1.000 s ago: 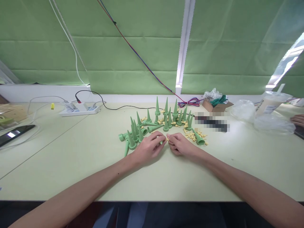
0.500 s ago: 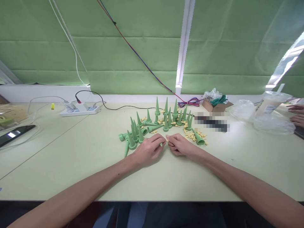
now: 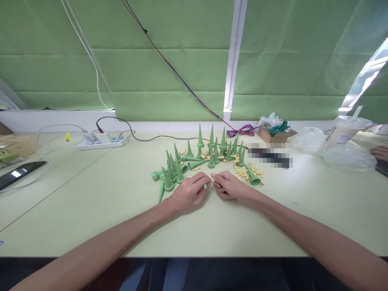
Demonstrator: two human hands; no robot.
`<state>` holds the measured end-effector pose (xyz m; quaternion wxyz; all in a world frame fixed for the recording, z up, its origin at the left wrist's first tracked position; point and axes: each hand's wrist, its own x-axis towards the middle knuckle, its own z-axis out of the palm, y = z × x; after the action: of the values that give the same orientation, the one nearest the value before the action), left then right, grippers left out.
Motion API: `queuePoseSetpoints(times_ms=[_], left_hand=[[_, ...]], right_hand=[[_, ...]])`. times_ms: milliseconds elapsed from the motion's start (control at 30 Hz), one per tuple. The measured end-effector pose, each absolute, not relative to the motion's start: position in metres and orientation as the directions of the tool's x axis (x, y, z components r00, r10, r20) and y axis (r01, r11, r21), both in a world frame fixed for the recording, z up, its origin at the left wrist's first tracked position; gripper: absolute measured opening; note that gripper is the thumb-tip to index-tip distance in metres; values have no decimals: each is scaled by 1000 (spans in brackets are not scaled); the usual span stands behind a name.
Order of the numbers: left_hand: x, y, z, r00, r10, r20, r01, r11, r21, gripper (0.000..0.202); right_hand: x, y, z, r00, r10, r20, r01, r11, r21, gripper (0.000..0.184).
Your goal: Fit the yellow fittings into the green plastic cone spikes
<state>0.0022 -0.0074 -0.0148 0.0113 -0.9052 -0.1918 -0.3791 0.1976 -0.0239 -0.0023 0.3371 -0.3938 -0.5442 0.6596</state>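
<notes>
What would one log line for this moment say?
left hand: holds green cone | right hand: pinches small yellow piece at cone | spare cones: behind hands

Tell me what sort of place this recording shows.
Probably an office or workshop bench by a window: a pale table under green blinds, a power strip, and green cones being handled.

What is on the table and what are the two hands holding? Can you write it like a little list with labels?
left hand: left hand pinches a green cone, mostly hidden in its grip
right hand: right hand pinches a small yellow piece at the fingertips
hands: fingertips meet, resting on the table
behind hands: green cones, some upright, some lying, with yellow pieces scattered among them
far left: power strip, phone
far right: cardboard box, plastic cup, another person's hand
</notes>
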Motion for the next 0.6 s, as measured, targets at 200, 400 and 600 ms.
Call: queuePoseSetpoints(times_ms=[200,400,600], left_hand=[[-1,-2,-19,663,333,671,349,-930,117,18],[-2,1,-21,677,322,662,341,-934,105,19],[-4,4,-23,698,315,643,353,-933,74,20]], right_hand=[[196,-23,-3,-442,885,-146,-16,-170,-985,49],[196,-24,-4,-435,890,-134,-13,-155,-988,50],[195,-27,-1,-426,894,-136,14,-144,-989,48]])
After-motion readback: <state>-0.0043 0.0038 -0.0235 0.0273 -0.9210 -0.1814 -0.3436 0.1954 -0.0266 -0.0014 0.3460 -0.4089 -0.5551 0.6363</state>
